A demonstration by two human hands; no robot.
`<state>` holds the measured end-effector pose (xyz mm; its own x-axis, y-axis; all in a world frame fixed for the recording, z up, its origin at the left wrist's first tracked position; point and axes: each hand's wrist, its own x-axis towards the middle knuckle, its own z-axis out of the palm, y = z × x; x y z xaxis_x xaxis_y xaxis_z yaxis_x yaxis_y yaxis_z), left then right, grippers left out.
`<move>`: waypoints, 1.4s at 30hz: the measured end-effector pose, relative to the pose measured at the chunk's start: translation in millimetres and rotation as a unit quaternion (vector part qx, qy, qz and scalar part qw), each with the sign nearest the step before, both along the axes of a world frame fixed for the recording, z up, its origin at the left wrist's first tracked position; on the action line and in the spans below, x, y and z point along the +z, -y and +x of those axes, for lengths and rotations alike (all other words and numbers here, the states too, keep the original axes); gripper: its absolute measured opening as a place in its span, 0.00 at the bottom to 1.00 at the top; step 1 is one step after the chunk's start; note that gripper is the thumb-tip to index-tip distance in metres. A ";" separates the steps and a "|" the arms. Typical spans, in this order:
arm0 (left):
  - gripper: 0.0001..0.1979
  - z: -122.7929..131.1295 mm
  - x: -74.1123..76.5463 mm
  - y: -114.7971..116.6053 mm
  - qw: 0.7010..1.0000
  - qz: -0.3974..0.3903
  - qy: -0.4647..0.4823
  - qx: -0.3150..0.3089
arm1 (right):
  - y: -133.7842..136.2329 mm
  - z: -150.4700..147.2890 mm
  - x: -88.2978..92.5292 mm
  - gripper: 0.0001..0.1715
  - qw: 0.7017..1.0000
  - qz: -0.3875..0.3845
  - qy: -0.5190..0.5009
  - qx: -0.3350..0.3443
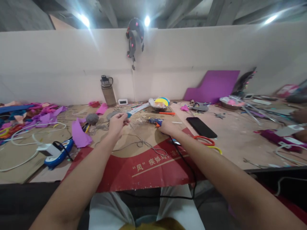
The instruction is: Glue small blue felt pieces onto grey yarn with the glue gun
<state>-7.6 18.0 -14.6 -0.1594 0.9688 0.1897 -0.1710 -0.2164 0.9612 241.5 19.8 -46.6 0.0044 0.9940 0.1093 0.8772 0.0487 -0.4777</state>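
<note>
My left hand (118, 124) is closed in a pinch above the cardboard, with a thin grey strand of yarn (140, 140) trailing from the fingers and lying in loose loops below. A small blue end of a clear pack of white sticks (140, 108) shows just beyond the fingertips. My right hand (167, 127) is wrapped round a blue glue gun (154, 121) with an orange trigger, its nozzle pointing left. A black cord (192, 172) runs from under that hand over the table edge. Behind the left wrist sits a grey yarn ball (92, 119).
Right of my right hand lie a black phone (201, 127) and red-handled scissors (203, 140). A blue power strip (59, 155) with white cables stands left, near felt scraps (48, 118). At the back are a bottle (108, 92) and a bowl (159, 103). Another person's hand (299, 115) is far right.
</note>
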 end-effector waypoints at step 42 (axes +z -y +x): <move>0.07 8.9 7.9 8.6 0.999 -0.038 0.021 0.002 | 52.4 -55.6 26.4 0.18 0.946 0.191 -0.195 0.176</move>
